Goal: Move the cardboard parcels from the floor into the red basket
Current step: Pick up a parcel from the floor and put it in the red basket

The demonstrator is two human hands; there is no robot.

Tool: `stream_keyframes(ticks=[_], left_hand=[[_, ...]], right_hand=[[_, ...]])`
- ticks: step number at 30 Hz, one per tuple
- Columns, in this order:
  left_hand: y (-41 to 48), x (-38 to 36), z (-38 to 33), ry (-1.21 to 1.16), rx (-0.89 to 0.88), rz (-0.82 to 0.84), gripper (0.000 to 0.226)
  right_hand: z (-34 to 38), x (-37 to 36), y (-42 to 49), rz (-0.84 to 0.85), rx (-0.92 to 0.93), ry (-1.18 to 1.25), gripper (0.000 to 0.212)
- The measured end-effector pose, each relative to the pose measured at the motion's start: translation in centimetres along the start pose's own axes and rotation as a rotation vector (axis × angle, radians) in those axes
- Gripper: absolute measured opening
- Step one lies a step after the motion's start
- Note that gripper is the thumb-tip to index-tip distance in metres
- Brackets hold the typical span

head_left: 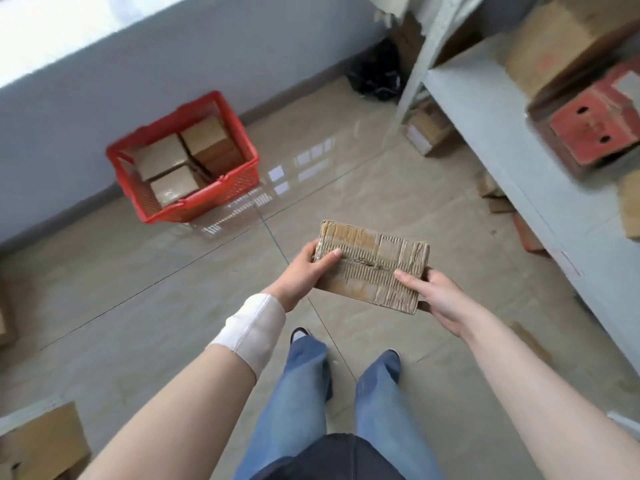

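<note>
Left hand (pixel 304 268) and right hand (pixel 434 299) grip opposite ends of a worn cardboard parcel (pixel 372 265), thumbs on its top face, held above the tiled floor (pixel 346 188). The red basket (pixel 194 202), by the wall, contains three parcels (pixel 162 157).

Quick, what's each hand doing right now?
Left hand: grips the cardboard parcel at its left end.
Right hand: grips the same parcel's right end.

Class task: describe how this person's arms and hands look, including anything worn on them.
Both forearms are bare, no sleeves in view. A white cloth wrap circles the left wrist. The left hand and right hand wear no gloves; no rings or watch show.
</note>
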State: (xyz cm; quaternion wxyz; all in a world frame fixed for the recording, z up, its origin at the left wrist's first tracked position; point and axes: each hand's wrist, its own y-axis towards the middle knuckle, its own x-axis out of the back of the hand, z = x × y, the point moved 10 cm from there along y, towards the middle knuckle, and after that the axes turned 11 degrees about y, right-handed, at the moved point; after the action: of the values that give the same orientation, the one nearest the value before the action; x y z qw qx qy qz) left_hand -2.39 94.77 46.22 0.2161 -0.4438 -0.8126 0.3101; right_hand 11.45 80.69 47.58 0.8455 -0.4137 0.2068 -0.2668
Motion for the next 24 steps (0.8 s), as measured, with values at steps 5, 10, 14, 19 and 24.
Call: stream_keyframes(ticks=[5,10,14,19,24], left_hand=[[1.0,8.0,-0.7,-0.095,0.008,-0.086,0.021],[2.6,15.6,-2.2,-0.171,0.013,-0.224,0.026],[4.2,21.2,-2.0,-0.264,0.037,-0.322,0.033],[6.1,28.5,-1.9,-0.345,0.081,-0.39,0.045],[9.5,36.0,-1.1,-0.414,0.116,-0.374,0.046]], right_hand=[[4.1,-7.4,4.5,0.066,-0.006,-0.042,0.028],[9.4,-13.2,9.2,0.136,-0.027,-0.126,0.032],[13.4,-18.5,13.6,0.221,-0.043,-0.238,0.035],[18.1,-25.6,18.5,0.276,-0.046,-0.352,0.037],[21.0,-31.9,24.5,0.28,-0.066,-0.425,0.04]])
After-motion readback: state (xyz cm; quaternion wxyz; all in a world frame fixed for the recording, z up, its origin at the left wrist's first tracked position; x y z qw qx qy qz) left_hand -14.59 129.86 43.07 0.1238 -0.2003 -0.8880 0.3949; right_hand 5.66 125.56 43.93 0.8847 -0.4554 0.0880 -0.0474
